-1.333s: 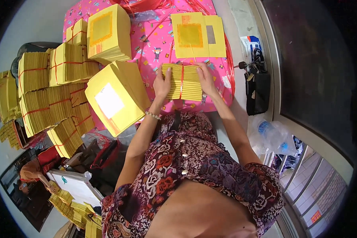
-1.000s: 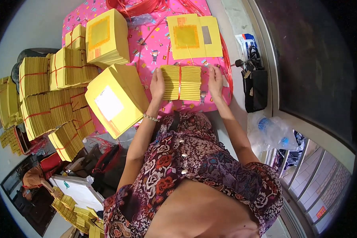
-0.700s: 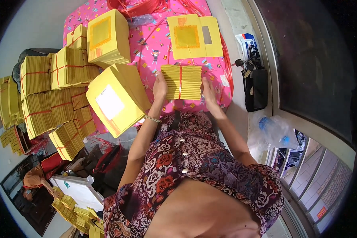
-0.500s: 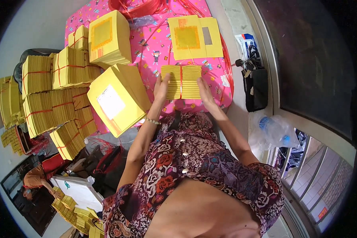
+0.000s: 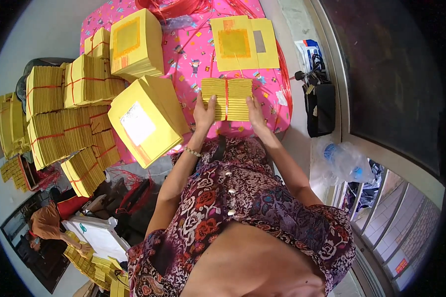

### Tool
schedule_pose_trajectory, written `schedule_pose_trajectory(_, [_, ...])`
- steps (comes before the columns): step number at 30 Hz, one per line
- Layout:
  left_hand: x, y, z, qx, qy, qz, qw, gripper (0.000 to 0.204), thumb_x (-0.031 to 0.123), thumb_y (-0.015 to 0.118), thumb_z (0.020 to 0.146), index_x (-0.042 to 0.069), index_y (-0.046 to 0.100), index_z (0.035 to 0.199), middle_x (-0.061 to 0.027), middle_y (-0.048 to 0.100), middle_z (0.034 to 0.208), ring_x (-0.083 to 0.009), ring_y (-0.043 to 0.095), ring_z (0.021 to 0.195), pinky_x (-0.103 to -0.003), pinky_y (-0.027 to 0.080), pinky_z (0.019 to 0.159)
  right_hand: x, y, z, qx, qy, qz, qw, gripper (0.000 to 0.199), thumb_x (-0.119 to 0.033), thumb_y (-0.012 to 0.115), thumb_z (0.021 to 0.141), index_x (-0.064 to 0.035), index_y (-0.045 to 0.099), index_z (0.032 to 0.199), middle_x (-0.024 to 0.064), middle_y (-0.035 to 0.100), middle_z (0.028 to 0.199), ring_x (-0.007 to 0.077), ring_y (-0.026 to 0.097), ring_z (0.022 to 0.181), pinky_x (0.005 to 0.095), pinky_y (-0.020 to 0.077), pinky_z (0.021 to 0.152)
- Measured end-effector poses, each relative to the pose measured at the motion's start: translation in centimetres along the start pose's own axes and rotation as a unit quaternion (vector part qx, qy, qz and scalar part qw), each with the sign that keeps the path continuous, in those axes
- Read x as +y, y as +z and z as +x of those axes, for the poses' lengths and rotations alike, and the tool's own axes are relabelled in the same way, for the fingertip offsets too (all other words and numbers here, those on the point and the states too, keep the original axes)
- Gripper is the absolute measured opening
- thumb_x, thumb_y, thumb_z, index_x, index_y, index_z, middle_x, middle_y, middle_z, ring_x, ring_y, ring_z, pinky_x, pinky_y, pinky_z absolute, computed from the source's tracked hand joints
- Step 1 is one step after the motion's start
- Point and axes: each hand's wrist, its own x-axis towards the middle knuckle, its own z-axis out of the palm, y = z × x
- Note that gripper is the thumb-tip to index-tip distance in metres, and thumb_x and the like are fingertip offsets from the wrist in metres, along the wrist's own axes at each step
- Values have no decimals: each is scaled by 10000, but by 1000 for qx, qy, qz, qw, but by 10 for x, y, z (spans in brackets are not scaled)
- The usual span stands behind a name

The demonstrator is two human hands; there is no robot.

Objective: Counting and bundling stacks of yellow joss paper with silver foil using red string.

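The left hand [image 5: 203, 113] and right hand [image 5: 255, 114] clasp opposite sides of a squarish bundle of layered yellow paper [image 5: 239, 101] near the pink cartoon-printed desk's [image 5: 272, 101] front edge, where uneven squeezing could slide layers out of its thin red band [image 5: 227, 101].

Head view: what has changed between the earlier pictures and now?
The right hand, off the tied yellow bundle a second ago, is back against its right side. The left hand sits lower along the left side than at first. The co-worker's hand has moved rightward in view. The bundle and flat yellow sheets stayed put.
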Motion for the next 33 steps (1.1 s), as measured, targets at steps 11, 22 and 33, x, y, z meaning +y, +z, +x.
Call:
schedule_pose_trajectory(11, [13,3,5,4,-43,-8,999,686,473,544,874,0,396,1349,-217,586,1177,-294,581,1081,-363,439,914,-14,4,5,7,-56,-8,998,560,-410,442,951,62,427,1251,214,549,1126,295,542,1038,394,418,903])
schedule_pose_trajectory(22, [6,1,13,-27,-48,-90,994,599,396,523,918,44,365,1376,-187,591,1174,-260,583,1065,-351,446,896,-16,7,6,15,24,8,1000,620,-434,495,917,61,400,1277,248,507,1179,343,488,1119,427,376,949])
schedule_pose_trajectory(33, [80,-26,-9,-30,17,-204,978,630,520,323,967,-4,472,1285,-124,543,1226,-212,470,1159,-327,325,1007,-54,-21,-23,-30,8,205,978,551,-408,528,904,-19,362,1257,122,475,1187,213,440,1129,365,346,959])
